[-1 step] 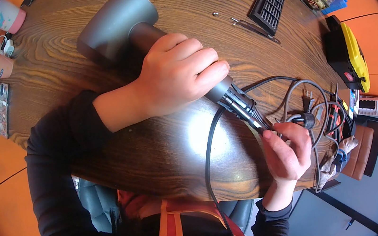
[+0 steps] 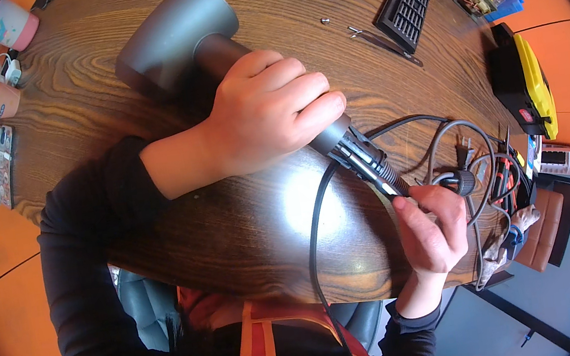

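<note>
A dark grey hair dryer (image 2: 205,12) lies slantwise over the wooden table, its round head at the upper left. My left hand (image 2: 275,103) is closed around its handle, palm down. Out of the handle's lower end sticks a slim black inner part (image 2: 368,167) with a light strip and a ribbed, coiled sleeve beside it. My right hand (image 2: 435,226) pinches the far tip of that inner part between thumb and fingers. What lies right under the fingertips is hidden. A black cable (image 2: 320,224) hangs from near the handle end down past the table edge.
Tweezers (image 2: 386,47), small metal bits and a black bit tray (image 2: 404,13) lie far right. Looped grey cable (image 2: 469,126) and red-handled tools (image 2: 506,181) crowd the right edge. A black-and-yellow toolbox (image 2: 525,85) stands beyond. A paper cup (image 2: 1,100) and a phone (image 2: 5,154) sit left.
My right fingers have shifted very slightly to the left at the inner part's tip. My left hand and the hair dryer look unmoved.
</note>
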Available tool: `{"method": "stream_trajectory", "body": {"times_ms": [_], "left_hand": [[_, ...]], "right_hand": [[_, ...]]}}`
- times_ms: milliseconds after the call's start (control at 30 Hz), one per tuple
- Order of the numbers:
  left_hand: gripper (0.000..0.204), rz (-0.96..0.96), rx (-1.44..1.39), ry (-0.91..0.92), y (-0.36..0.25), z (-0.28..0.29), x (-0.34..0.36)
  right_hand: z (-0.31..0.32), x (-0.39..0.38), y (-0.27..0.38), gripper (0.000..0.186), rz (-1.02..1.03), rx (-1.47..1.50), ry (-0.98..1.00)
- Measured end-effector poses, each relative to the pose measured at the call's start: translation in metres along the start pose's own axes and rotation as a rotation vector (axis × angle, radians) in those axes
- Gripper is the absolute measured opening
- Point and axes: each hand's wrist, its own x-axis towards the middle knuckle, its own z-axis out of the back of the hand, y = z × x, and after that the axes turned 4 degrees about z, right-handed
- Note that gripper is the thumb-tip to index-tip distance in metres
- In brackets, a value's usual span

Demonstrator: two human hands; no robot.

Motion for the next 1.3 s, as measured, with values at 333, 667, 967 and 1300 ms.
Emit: {"method": "stream_trajectory", "body": {"times_ms": [333, 667, 967, 1300], "left_hand": [[0.008, 0.010, 0.017, -0.092, 0.000, -0.008, -0.001], [0.016, 0.000, 0.004, -0.013, 0.000, 0.000, 0.001], [0.017, -0.025, 0.006, 0.004, 0.000, -0.001, 0.000], [0.016, -0.021, 0.030, 0.026, 0.001, -0.001, -0.001]], "right_hand": [[-0.002, -0.001, 0.003, 0.036, -0.033, -0.014, -0.033], [-0.002, -0.001, 0.005, 0.031, -0.183, 0.007, 0.034], [-0.002, 0.000, -0.004, 0.030, 0.003, -0.129, 0.020], [0.007, 0.003, 0.004, 0.021, -0.584, 0.352, 0.151]]}}
